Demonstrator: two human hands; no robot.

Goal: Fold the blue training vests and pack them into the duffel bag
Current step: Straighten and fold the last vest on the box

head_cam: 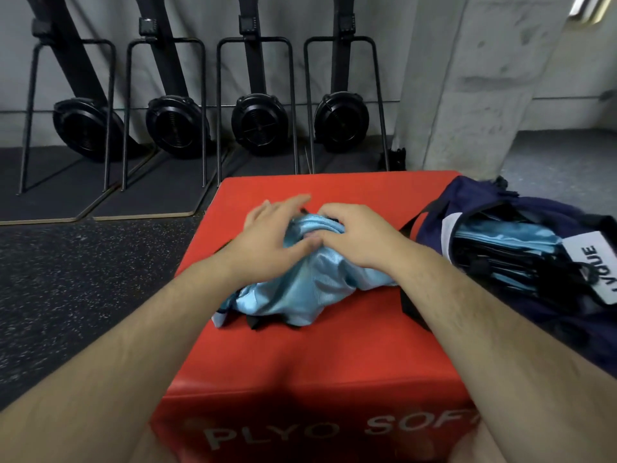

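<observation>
Together, left hand (267, 238) presses, right hand (354, 235) grips blue vest (310, 289).

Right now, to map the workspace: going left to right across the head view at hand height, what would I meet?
Speckled floor → left hand → right hand → duffel bag. The blue vest lies under both hands and spans them, so it is left out.

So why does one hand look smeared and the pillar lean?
Head view: the left hand is motion-blurred at its fingertips; the wide lens tilts the pillar and stretches the forearms; the shiny vest catches soft glare; the red box is shadowed along its near edge.
</observation>
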